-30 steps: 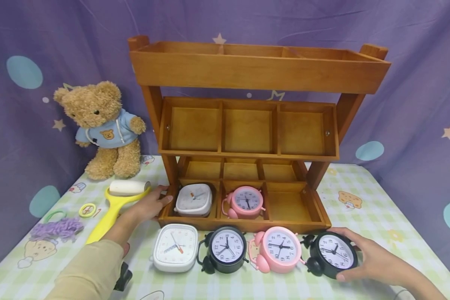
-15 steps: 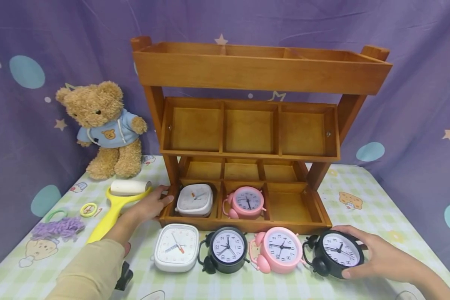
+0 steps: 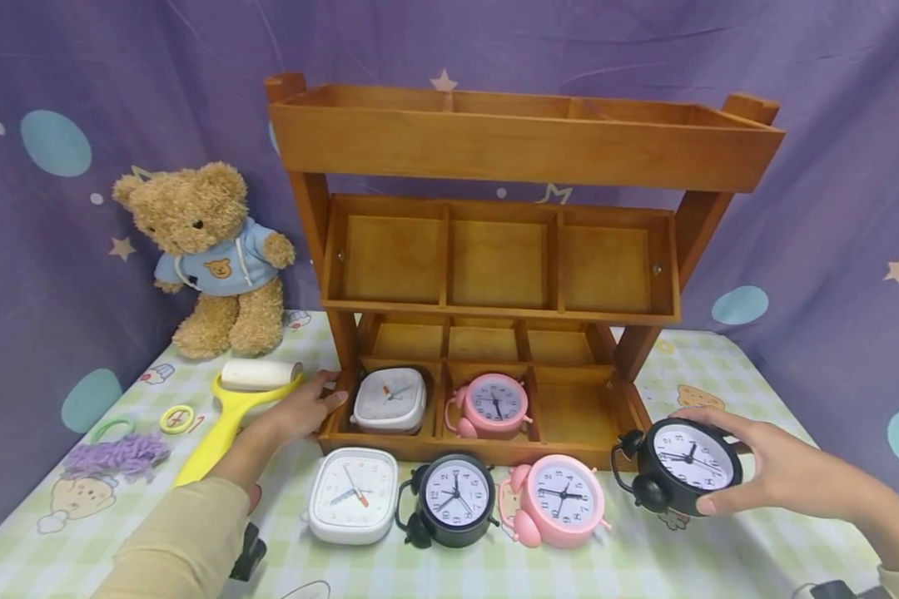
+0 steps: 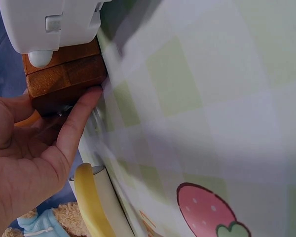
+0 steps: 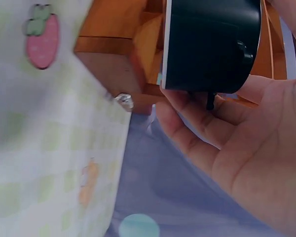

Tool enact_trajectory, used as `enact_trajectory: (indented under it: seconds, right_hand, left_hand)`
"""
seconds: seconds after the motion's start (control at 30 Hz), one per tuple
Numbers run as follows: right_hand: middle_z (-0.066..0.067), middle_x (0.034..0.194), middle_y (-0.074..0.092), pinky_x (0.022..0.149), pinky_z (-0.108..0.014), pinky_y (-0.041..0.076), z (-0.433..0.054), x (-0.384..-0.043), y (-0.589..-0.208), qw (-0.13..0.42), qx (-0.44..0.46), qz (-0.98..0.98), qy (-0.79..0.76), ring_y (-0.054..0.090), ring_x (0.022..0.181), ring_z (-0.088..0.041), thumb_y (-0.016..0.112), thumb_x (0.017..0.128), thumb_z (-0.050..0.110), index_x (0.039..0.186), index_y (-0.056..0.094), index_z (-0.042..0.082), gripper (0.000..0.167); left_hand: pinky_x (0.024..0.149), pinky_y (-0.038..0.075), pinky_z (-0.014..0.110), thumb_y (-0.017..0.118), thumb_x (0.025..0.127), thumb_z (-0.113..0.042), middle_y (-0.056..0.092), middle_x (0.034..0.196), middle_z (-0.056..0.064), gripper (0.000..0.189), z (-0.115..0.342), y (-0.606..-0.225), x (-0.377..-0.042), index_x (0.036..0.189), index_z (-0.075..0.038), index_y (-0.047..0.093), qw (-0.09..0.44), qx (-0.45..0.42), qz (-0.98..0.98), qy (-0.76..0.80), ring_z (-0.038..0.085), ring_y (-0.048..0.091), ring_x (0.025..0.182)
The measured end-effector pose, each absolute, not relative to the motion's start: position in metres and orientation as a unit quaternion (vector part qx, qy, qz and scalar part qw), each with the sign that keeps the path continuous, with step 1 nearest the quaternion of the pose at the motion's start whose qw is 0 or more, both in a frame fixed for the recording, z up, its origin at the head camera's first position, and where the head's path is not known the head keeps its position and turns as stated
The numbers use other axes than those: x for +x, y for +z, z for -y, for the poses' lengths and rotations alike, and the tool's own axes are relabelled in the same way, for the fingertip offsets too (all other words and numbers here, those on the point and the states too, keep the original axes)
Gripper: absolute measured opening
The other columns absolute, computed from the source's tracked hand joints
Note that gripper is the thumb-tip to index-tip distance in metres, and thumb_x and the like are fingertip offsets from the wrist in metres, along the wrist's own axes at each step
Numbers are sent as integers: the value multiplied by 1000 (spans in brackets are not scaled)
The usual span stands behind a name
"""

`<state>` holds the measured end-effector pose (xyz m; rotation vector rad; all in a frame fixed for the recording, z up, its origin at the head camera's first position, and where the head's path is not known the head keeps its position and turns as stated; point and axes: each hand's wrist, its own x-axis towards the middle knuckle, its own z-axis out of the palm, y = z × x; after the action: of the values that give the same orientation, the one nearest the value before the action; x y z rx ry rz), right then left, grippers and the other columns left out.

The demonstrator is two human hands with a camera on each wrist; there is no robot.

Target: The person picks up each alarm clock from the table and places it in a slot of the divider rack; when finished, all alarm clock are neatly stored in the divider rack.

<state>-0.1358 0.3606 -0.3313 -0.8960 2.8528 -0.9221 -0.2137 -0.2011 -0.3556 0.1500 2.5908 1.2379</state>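
A black twin-bell alarm clock [image 3: 691, 456] is held in my right hand [image 3: 775, 466], thumb at its near side and fingers at its far side. In the right wrist view its black casing [image 5: 212, 47] appears lifted off the cloth. My left hand [image 3: 300, 412] grips the left end of the wooden shelf's bottom tray [image 3: 487, 449]. In the left wrist view, thumb and finger span the wooden end [image 4: 64, 79]. A white clock [image 3: 389, 399] and a pink alarm clock [image 3: 497, 405] lie in the tray's left and middle compartments.
In front of the shelf lie a white clock [image 3: 353, 497], a black alarm clock [image 3: 455, 501] and a pink alarm clock [image 3: 562, 502]. A teddy bear [image 3: 213, 258], yellow-handled lint roller [image 3: 221, 433], purple hair tie [image 3: 116, 456] and small rings are at left.
My right hand has lifted the black alarm clock from the row's right end and moved it right and toward the shelf. My left hand has kept its place.
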Motion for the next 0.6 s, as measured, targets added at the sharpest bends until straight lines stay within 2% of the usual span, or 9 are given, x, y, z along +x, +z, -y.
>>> enact_trajectory:
  seconds: [0.1, 0.23, 0.37, 0.47, 0.6]
  right_hand:
    - [-3, 135, 60, 89, -11, 38, -354, -144, -321, -8, -295, -911, -289, 46, 124, 7, 95, 69, 21, 143, 53, 23, 85]
    - [9, 117, 66, 83, -23, 49, -343, -156, -311, -16, -321, -905, -278, 59, 102, -5, 95, 70, 21, 140, 55, 20, 81]
    - [10, 118, 66, 81, -28, 51, -330, -167, -303, -9, -313, -909, -274, 61, 100, -7, 94, 71, 24, 141, 54, 19, 81]
    - [7, 117, 66, 78, -29, 52, -320, -174, -299, 6, -293, -916, -275, 61, 99, -9, 93, 73, 29, 144, 51, 16, 83]
    - [5, 116, 67, 81, -31, 52, -307, -183, -296, 10, -271, -929, -253, 61, 100, -12, 92, 73, 38, 145, 50, 13, 87]
  left_hand:
    - [78, 60, 51, 40, 109, -11, 27, 149, 44, 52, 201, -356, -214, 151, 16, 23, 129, 52, -894, 426, 56, 47, 127]
    - [78, 60, 50, 41, 109, -11, 31, 147, 44, 51, 201, -357, -213, 150, 16, 25, 123, 58, -896, 422, 55, 48, 127]
    - [77, 61, 50, 41, 109, -11, 36, 144, 44, 50, 202, -357, -213, 149, 16, 26, 121, 60, -893, 429, 55, 52, 123]
    - [77, 60, 51, 41, 109, -11, 34, 145, 44, 50, 202, -358, -213, 149, 15, 26, 122, 57, -891, 433, 54, 52, 123]
    - [80, 60, 52, 41, 110, -11, 33, 146, 44, 50, 202, -358, -213, 149, 15, 26, 122, 58, -892, 432, 55, 50, 124]
